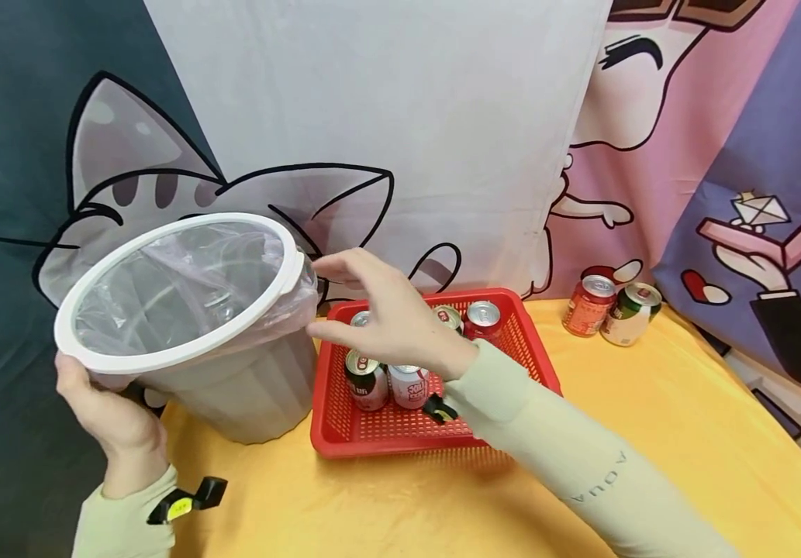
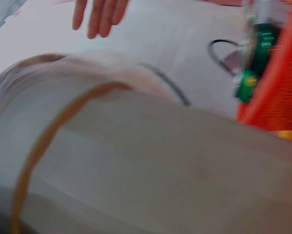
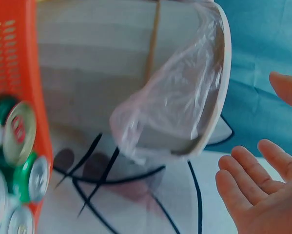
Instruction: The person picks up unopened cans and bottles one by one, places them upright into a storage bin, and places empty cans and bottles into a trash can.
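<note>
A light grey trash bin [image 1: 246, 395] with a white rim ring [image 1: 163, 358] stands tilted at the left, its mouth facing me. A clear plastic liner bag [image 1: 191, 271] lines it and hangs over the outside below the rim. My left hand [image 1: 117, 418] holds the rim at the lower left, its fingers partly hidden by the bin. My right hand [image 1: 389, 314] is beside the rim's right side, thumb and fingers spread. The right wrist view shows that right hand [image 3: 262, 190] apart from the rim, palm bare. The left wrist view is blurred.
Right of the bin, a red plastic basket [image 1: 400, 446] holds several drink cans, among them a dark can [image 1: 367, 387] and a white can [image 1: 409, 389]. A red can [image 1: 588, 306] and a green-and-beige can [image 1: 630, 316] stand on the yellow tablecloth [image 1: 651, 418]. Printed curtains hang behind.
</note>
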`<action>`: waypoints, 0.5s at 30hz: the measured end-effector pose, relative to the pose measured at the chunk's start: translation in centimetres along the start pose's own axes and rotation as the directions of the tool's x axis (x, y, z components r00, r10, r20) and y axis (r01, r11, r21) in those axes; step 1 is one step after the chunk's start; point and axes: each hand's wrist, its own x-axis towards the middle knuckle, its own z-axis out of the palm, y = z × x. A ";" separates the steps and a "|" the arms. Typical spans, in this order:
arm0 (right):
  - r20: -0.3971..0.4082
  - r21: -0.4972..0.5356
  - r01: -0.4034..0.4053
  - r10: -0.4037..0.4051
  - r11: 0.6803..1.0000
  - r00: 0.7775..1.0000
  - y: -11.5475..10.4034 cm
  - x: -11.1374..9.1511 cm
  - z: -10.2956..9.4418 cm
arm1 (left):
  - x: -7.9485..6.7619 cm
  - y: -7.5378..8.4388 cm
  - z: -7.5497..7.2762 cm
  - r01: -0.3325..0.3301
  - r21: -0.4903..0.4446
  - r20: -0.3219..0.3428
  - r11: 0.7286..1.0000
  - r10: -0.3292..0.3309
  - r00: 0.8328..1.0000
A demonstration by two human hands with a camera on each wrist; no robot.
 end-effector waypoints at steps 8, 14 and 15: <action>-0.025 -0.026 -0.060 0.060 0.998 0.998 1.9 -3.9 -3.7 | -3.8 -1.4 -2.9 -0.159 0.021 -0.226 0.987 0.159 0.961; -0.084 -0.060 -0.096 0.091 0.994 0.992 3.9 -6.9 -6.9 | -9.3 -3.5 -4.6 -0.149 0.106 0.224 0.983 0.122 0.967; -0.100 -0.070 -0.101 0.093 0.992 0.991 4.3 -7.4 -7.4 | -10.1 -3.8 -4.6 -0.139 0.144 0.323 0.980 0.086 0.942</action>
